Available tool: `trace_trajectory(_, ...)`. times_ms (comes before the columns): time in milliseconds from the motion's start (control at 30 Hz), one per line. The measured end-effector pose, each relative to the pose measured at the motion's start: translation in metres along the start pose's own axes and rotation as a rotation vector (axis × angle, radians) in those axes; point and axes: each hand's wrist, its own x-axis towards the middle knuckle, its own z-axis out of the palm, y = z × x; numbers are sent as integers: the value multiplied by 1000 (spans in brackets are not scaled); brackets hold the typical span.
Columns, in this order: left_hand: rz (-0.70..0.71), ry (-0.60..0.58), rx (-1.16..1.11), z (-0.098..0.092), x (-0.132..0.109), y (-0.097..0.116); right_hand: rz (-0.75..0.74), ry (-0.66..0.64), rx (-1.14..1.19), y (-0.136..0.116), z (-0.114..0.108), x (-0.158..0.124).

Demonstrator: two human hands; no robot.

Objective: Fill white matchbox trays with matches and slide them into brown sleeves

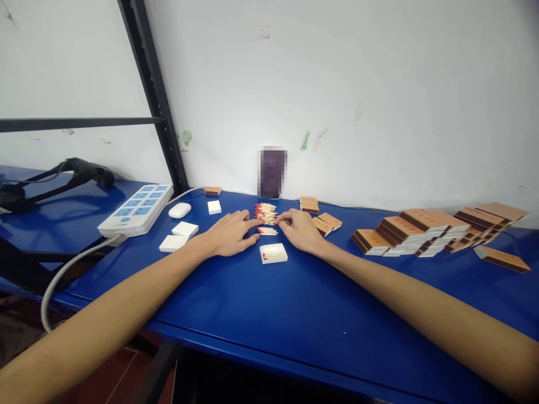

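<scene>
Red-tipped wooden matches (266,214), piled on the blue tabletop (236,303), are apparently being sorted. Nothing is visibly held by the spread left hand (229,233); whether any is pinched by the curled right hand (301,229) cannot be told. Next, fine pinching seems required.

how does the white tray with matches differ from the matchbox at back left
The tray is open, showing red-headed matches inside; the matchbox shows only its outside. The tray is white; the matchbox is orange-brown with a dark side. Both lie on the blue table.

Wooden matches (265,214), glossy smooth tabletop (252,303), plastic power strip (138,209)
</scene>
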Motion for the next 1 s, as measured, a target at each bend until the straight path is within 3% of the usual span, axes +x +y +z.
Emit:
trace_trajectory(800,-28,0,56,-3,0,0,-8,-33,-22,-7,-3,-1)
trace_trajectory(1000,-29,-2,47,-3,0,0,34,-140,59,-8,-10,5)
